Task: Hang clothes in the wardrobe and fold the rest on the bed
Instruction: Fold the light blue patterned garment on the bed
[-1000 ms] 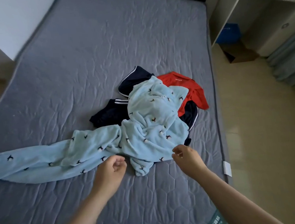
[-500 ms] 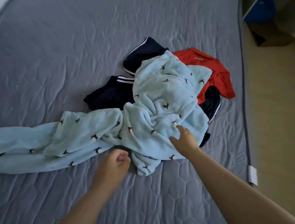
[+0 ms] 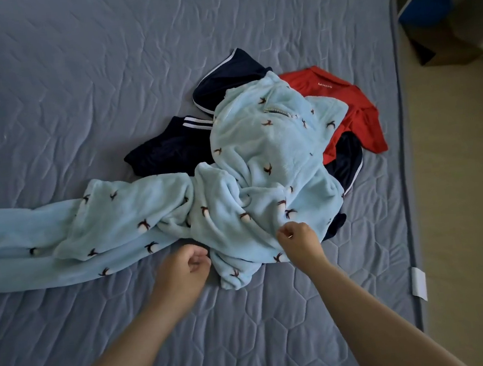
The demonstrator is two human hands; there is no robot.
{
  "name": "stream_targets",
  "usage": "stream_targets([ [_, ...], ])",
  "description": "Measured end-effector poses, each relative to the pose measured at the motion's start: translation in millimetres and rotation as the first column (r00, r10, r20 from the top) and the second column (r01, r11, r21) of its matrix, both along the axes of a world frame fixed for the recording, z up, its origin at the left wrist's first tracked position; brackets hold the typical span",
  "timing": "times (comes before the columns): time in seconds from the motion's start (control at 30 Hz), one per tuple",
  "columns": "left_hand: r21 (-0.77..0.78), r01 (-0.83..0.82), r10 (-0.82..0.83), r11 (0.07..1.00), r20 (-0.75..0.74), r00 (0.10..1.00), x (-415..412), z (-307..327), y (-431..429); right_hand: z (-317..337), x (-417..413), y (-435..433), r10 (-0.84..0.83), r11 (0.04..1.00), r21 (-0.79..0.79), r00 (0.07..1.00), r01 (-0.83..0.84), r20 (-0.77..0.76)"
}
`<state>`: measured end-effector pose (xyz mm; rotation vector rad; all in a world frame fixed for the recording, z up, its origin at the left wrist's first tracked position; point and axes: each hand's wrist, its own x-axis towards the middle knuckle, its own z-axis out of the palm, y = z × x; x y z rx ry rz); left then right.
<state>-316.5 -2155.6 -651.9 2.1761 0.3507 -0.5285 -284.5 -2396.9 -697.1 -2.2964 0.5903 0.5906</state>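
Observation:
A light blue fleece garment (image 3: 265, 162) with small dark bird prints lies crumpled on the grey quilted bed (image 3: 72, 81); one long part stretches to the left edge of view. Under it are navy shorts with white stripes (image 3: 170, 148) and a red shirt (image 3: 351, 104). My right hand (image 3: 299, 242) rests on the fleece's near edge, its fingers curled and pinching the fabric. My left hand (image 3: 183, 267) sits on the bed just left of the fleece's lowest fold, curled into a fist with no fabric visible in it.
The bed's right edge (image 3: 406, 164) runs beside a beige floor (image 3: 464, 217), with a white tag (image 3: 418, 283) on the mattress side. A blue object (image 3: 425, 8) and a brown box (image 3: 444, 45) sit under white furniture at the upper right.
My right hand went forward onto the fleece with straight fingers, then drew back a little and curled on the fabric. The left hand has stayed curled in place.

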Motion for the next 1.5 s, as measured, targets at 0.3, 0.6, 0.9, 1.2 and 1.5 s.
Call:
stream_targets([
  [0.3, 0.057, 0.055, -0.054, 0.997, -0.017, 0.998, 14.0, -23.9, -7.8, -9.8, 26.9, 3.1, 0.052, 0.995, 0.079, 0.998, -0.054, 0.02],
  [0.6, -0.038, -0.144, 0.141, 0.989, -0.068, 0.988, 34.4, -64.2, -21.8, -14.1, -26.1, -11.5, 0.026, 0.975, 0.223, 1.0, -0.022, -0.017],
  [0.9, -0.041, -0.12, 0.123, 0.992, 0.092, 0.988, 26.0, -54.5, -43.6, 12.5, -71.6, -26.4, -0.066, 0.969, 0.237, 0.998, 0.068, -0.018],
  [1.2, -0.189, -0.094, 0.138, 0.977, 0.234, 0.963, 9.4, 89.9, -27.3, 134.9, -59.6, -41.3, -0.224, 0.954, 0.238, 0.96, 0.18, 0.17],
  [1.5, -0.198, 0.005, 0.12, 0.98, 0.61, 0.783, 53.3, 325.3, -35.2, 350.0, -24.8, -53.5, -0.191, 0.982, 0.104, 0.848, 0.16, 0.495],
])
